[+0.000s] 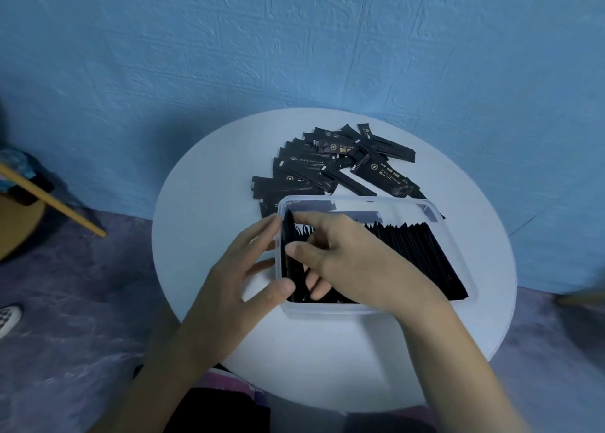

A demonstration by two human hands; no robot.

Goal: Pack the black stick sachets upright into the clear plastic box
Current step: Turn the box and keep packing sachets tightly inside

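On the white table (203, 203), the left hand (235, 278) presses flat-fingered on the nine-o'clock wall of the clear box (343, 310); the right hand (343, 255) pinches an upright sachet (289, 269) there.

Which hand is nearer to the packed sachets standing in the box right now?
Right. The right hand is inside the clear box, fingers among the packed sachets. The left hand is outside, at the box's left wall.

Loose sachets (379, 172) read, seemingly, "BLACK COFFEE" in gold
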